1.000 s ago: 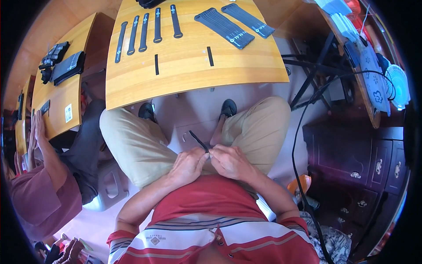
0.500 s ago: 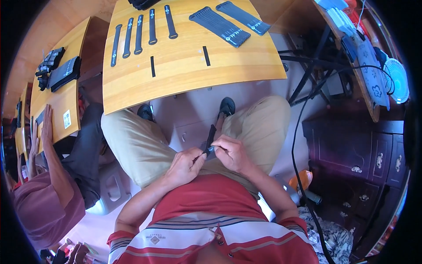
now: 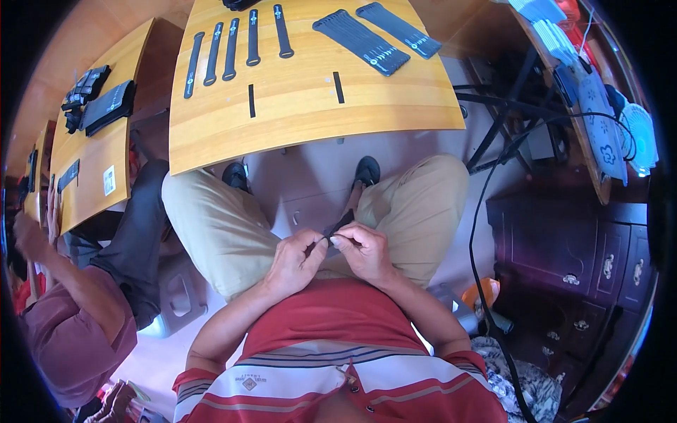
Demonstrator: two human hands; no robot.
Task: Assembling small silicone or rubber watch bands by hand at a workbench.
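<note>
Over my lap, my left hand point(image 3: 293, 264) and my right hand point(image 3: 364, 252) meet, both closed in a pinch on a dark fabric strap point(image 3: 342, 221). Much of the strap is covered by my fingers; a dark length shows beyond them. On the wooden table point(image 3: 296, 134) ahead, several similar dark grey straps point(image 3: 231, 49) lie apart in a row. A fanned stack of straps point(image 3: 361, 44) and a smaller strap stack point(image 3: 400, 30) rest at the far right. Two short black strips, a left strip point(image 3: 252, 101) and a right strip point(image 3: 338, 88), lie nearer the front edge.
To the left, a co-worker point(image 3: 77, 310) sits at another wooden table point(image 3: 92, 155) bearing dark strap bundles point(image 3: 109, 107). A black cable point(image 3: 471, 240) runs down on my right, before a dark cabinet point(image 3: 550, 240). A light blue fan point(image 3: 638, 134) stands on the right-hand shelf.
My fingers have drawn closer together on the strap, and less of it shows. The co-worker's arm at the left has pulled back from a dark strap on that table. My view has shifted slightly.
</note>
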